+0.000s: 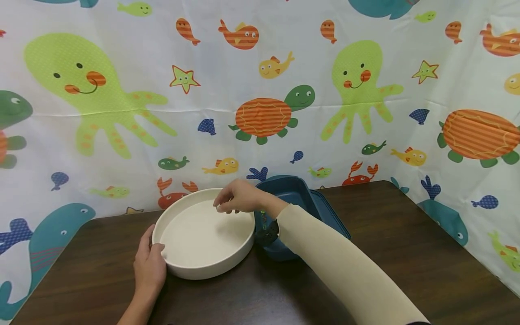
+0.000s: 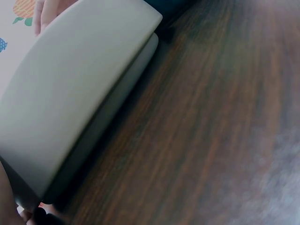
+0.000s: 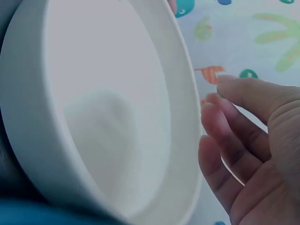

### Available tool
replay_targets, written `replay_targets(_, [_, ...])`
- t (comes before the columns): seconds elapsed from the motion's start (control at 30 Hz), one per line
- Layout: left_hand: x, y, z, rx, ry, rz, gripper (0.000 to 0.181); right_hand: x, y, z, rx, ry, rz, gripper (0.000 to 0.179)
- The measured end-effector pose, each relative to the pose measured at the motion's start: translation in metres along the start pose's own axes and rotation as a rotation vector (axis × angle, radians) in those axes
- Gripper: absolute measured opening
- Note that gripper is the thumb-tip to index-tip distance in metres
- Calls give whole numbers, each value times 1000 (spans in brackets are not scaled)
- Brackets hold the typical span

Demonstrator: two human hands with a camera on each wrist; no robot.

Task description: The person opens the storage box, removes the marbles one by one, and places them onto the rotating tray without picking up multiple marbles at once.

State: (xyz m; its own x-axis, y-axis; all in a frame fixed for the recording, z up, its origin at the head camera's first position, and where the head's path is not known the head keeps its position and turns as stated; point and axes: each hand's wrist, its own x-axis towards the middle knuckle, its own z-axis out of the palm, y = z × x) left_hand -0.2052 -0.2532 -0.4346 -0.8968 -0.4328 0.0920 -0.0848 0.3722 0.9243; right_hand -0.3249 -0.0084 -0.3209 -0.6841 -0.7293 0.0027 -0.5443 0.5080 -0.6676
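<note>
A round, cream-coloured shallow tray (image 1: 195, 239) with a raised rim sits on the dark wooden table. My left hand (image 1: 150, 262) grips its left side, thumb over the rim and fingers along the outer wall. In the left wrist view the tray's outer wall (image 2: 70, 89) fills much of the picture. Above the tray's far right part hovers my right hand (image 1: 241, 196), fingers loosely bent. The right wrist view shows nothing between the right hand's (image 3: 253, 145) fingers, and its shadow falls on the tray floor.
Right of the tray stands a deep blue rectangular container (image 1: 288, 189), partly hidden by my right forearm. A flat blue ridged piece (image 1: 331, 214) lies along its right side. Behind the table (image 1: 390, 234) hangs a white curtain (image 1: 227, 95) printed with sea animals.
</note>
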Motion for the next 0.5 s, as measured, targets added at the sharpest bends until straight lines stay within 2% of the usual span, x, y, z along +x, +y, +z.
replay_targets(0.17, [0,0,-1,2,5,-2,62,9,-2,19,67,31,56,14])
replay_targets(0.5, [1,-2,0,-8,3,2,61,23,-2,56,25,59,139,9])
